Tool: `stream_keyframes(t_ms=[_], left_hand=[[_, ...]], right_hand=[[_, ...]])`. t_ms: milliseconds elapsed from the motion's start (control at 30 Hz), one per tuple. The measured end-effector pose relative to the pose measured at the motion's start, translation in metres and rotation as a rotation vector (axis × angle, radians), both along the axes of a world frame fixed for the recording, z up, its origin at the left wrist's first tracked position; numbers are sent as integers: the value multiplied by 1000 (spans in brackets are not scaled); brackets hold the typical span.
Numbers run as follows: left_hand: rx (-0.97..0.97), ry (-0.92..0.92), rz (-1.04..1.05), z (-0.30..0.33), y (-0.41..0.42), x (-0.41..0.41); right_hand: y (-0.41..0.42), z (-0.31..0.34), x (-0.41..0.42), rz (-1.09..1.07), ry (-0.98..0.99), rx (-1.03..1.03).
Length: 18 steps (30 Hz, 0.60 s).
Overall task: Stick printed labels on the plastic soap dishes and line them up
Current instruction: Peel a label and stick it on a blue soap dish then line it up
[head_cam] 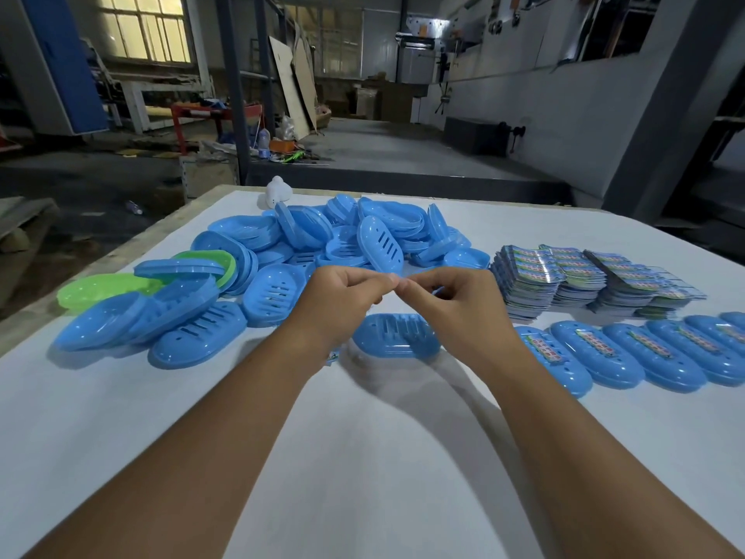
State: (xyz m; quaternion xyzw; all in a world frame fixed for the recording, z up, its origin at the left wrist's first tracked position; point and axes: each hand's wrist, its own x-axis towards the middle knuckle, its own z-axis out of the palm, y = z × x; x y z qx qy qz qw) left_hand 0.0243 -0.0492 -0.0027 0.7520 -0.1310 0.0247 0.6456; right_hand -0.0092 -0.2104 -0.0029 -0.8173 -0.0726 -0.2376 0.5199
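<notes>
My left hand [342,300] and right hand [451,302] meet above the white table top [363,457], thumb and forefinger tips of both pinched together at one point; whatever they pinch is too small and blurred for me to identify. Directly below them lies one unlabelled blue oval plastic soap dish [397,336], slotted side up, flat on the table. To its right runs a row of blue soap dishes with printed labels [629,353], each touching its neighbour, extending to the frame edge. Behind that row sit stacks of printed label sheets [584,280]. To the left and rear is a loose heap of blue soap dishes [282,260], with a green plastic soap dish [100,292] at its left edge.
</notes>
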Motion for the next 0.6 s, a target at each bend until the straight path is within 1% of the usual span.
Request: stream_keyframes(t_ms=[67,133,233,367,500,600], left_hand=[[-37,18,20,0,0,1],[-58,24,42,0,0,3],[-86,61,64,-1,0,4],[-102,98,56,-2,0,7],[-53,116,74,-2,1,7],[39,112,103,-4,2,5]], right_hand=[[-1,1,0,8,-21,11],[-4,0,4,-77,-10,21],[-12,-3,10,-187,80,9],[-13,-7,13,-157,181,30],[-17,-6,14,-179,223,76],[-21,-4,14,-201,265,65]])
